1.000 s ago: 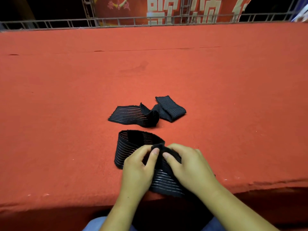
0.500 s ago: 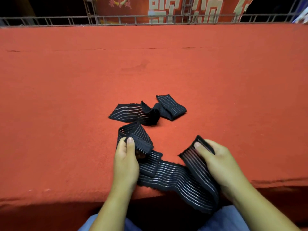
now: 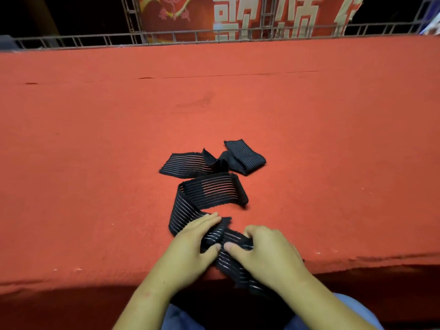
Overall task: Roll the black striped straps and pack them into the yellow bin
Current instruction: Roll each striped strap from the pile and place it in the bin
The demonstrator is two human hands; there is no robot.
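Note:
A long black striped strap (image 3: 209, 194) lies bent on the red felt table (image 3: 95, 163) near its front edge, one end hanging over the edge toward my lap. My left hand (image 3: 190, 248) and my right hand (image 3: 264, 253) meet on its near part, thumbs and fingers pinching the fabric between them. A second black striped strap (image 3: 214, 160) lies crumpled just beyond, untouched. No yellow bin is in view.
The table's front edge (image 3: 357, 260) runs just behind my wrists. A metal railing (image 3: 214, 36) and a red banner (image 3: 238, 17) stand along the far edge. My blue trousers (image 3: 181, 317) show below.
My hands, apart half a second ago, have come together on the strap's near part. The strap's far loop has flopped open and now lies farther from me.

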